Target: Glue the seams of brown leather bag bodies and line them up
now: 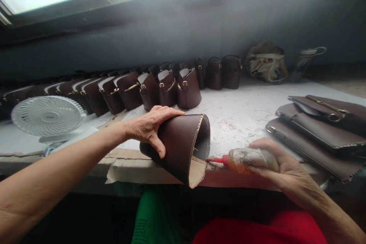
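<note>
A dark brown leather bag body (178, 145) lies on its side at the table's front edge, its open stitched end facing right. Across its upper side is my left hand (156, 127), thumb on the near face and fingers over the top, gripping it. Pale lining and a loose thread show inside the opening. My right hand (281, 164) is wrapped round a whitish, stained glue bottle (251, 159) with a red nozzle. The nozzle tip points left, close to the rim of the opening; whether it touches I cannot tell.
Several brown bucket bags (188, 89) with gold buckles stand in rows at the back and left. Flat bag pieces (323, 129) are stacked at right. A white fan (48, 116) stands at left. A cloth bag (265, 63) and a clear jug (304, 65) sit at the back right.
</note>
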Motion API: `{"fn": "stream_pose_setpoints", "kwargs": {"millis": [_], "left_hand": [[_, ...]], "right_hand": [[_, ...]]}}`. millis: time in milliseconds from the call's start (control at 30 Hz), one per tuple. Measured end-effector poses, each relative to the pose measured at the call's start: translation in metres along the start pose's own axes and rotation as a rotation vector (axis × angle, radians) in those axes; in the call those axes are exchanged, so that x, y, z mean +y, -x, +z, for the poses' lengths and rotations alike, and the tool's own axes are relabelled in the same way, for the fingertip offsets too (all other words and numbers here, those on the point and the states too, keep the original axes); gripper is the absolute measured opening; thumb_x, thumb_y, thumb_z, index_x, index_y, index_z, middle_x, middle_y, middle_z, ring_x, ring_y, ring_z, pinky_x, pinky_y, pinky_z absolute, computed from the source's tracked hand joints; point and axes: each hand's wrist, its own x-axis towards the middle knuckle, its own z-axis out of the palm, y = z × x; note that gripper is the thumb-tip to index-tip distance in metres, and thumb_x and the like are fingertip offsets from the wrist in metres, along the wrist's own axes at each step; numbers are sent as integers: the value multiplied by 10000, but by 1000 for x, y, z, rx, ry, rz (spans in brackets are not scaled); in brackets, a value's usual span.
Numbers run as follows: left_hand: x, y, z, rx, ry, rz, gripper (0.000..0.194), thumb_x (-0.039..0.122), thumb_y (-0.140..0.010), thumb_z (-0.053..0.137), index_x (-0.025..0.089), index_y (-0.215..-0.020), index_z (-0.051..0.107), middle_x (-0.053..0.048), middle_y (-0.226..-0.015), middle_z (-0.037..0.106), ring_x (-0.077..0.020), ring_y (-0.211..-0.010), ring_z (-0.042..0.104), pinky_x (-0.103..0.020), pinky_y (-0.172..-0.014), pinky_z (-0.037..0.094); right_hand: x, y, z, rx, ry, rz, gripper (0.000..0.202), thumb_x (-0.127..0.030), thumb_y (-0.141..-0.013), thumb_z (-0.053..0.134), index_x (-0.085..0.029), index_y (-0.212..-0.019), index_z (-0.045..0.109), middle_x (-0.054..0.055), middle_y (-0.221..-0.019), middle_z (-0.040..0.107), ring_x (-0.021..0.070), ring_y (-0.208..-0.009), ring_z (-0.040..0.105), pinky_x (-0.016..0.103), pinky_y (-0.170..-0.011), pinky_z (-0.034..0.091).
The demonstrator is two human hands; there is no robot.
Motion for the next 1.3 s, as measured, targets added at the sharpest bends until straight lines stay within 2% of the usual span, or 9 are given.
{"fn": "stream_pose_setpoints", "kwargs": {"millis": [100,233,400,600,733,900,1067,1200,1300], "left_hand": [[-3,4,1,7,-5,-5,1289,877,-509,934,282,-1573,515,-146,-1477,608,-441,-1366,510,-594,-1270,279],[-4,7,3,1,-13,-7,1284,888,-513,925,278,-1565,515,-156,-1479,599,-439,-1358,509,-605,-1245,317],[-3,8,3,6,-30,12,1316,915,-508,903,272,-1583,500,-162,-1483,599,-432,-1348,532,-605,-1243,336],[-10,13,7,36,-35,67,1314,891,-471,931,270,-1556,524,-160,-1485,606,-428,-1370,540,-593,-1244,346],[-10,19,10,66,-61,130,1293,890,-518,912,254,-1561,491,-170,-1490,607,-420,-1390,546,-586,-1243,338],[-2,26,12,69,-116,222,1306,897,-548,880,236,-1582,435,-177,-1508,602,-409,-1400,546,-575,-1242,323],[9,31,11,56,-149,217,1269,870,-591,863,222,-1584,411,-177,-1526,592,-371,-1406,535,-541,-1240,303],[12,32,11,64,-152,210,1299,836,-528,917,236,-1569,422,-154,-1514,604,-365,-1391,539,-515,-1230,293],[11,32,11,58,-150,211,1326,819,-506,938,242,-1577,410,-155,-1525,599,-370,-1396,534,-512,-1232,291]], "right_hand": [[4,-1,-2,-4,42,-29,462,-556,-790,911,-285,-1127,750,17,-1052,727,206,-833,697,290,-757,576],[17,-7,-7,66,101,-73,531,-587,-797,895,-272,-1183,711,39,-1080,729,236,-889,715,319,-783,592],[19,-14,-8,27,95,-119,477,-558,-805,897,-271,-1145,723,31,-1056,720,213,-825,715,295,-717,599],[22,-11,-6,154,114,-216,454,-542,-845,876,-304,-1187,698,31,-1142,700,238,-910,730,314,-753,624],[28,5,-7,117,95,-180,474,-543,-863,868,-309,-1229,678,36,-1178,702,238,-924,720,301,-748,622],[33,23,-2,77,175,-183,449,-557,-914,810,-295,-1251,668,42,-1209,681,256,-1034,699,362,-931,582],[30,28,2,28,184,-237,344,-501,-945,786,-318,-1218,684,23,-1189,688,241,-1058,695,319,-901,566],[25,26,2,145,191,-327,325,-486,-928,804,-308,-1182,707,25,-1163,685,239,-1042,696,340,-935,559],[23,26,1,56,196,-317,313,-479,-948,788,-321,-1203,703,24,-1163,691,233,-1027,701,328,-899,564]]}}
